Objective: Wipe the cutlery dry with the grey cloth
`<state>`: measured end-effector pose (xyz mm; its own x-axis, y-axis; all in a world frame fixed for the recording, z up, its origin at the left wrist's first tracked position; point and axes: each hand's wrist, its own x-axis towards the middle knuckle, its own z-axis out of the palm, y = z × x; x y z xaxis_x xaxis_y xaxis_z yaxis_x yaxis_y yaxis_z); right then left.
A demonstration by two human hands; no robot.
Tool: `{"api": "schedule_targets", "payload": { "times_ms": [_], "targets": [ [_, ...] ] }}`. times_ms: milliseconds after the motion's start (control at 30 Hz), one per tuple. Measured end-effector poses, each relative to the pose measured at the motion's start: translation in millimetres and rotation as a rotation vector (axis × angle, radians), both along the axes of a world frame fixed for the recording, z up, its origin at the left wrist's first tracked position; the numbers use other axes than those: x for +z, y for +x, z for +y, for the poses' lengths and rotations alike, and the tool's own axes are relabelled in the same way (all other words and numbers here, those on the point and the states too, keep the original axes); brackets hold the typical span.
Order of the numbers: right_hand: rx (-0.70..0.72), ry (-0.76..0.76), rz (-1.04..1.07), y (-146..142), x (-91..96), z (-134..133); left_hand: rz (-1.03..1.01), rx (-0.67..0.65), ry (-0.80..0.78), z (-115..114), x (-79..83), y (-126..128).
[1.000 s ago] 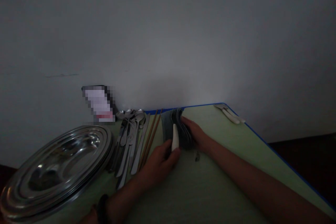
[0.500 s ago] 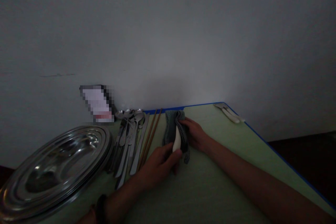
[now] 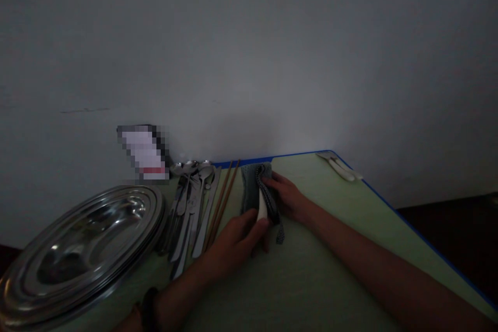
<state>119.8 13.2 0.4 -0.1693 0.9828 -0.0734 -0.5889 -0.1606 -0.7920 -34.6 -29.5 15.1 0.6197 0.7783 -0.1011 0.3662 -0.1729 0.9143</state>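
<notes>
My left hand (image 3: 237,241) is closed on the white handle of a utensil (image 3: 263,206), thumb pressed on its near end. The far part of the utensil is wrapped in a grey-blue cloth (image 3: 252,187). My right hand (image 3: 288,197) grips that cloth, folding it around the utensil, with a corner of cloth hanging toward me. Both hands rest near the far edge of the pale green table (image 3: 311,280).
A row of metal spoons and knives (image 3: 190,202) lies left of the hands, with brown chopsticks (image 3: 223,199) beside it. A stack of steel trays (image 3: 78,249) fills the near left. Two white-handled utensils (image 3: 340,168) lie at the far right corner. A wall rises behind.
The cloth has been folded tighter around the utensil by my right hand, and a corner now hangs down. My left hand has drawn slightly nearer.
</notes>
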Motion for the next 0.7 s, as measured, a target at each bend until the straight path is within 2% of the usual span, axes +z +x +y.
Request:
{"api": "schedule_targets", "payload": {
  "times_ms": [133,333,567,700],
  "targets": [
    [0.049,0.025,-0.017,1.9,-3.9,3.2,0.020,0.011,0.010,-0.3,1.7,0.3],
    [-0.007,0.000,0.037,-0.8,-3.0,4.6,0.025,0.008,-0.008,0.7,2.6,-0.4],
    [-0.051,-0.318,0.037,1.5,0.5,6.9,0.091,-0.007,0.020,3.6,0.6,-0.6],
    [0.025,-0.344,0.083,3.2,1.7,7.2,0.094,-0.011,0.069,3.0,1.7,-1.6]
  ]
}}
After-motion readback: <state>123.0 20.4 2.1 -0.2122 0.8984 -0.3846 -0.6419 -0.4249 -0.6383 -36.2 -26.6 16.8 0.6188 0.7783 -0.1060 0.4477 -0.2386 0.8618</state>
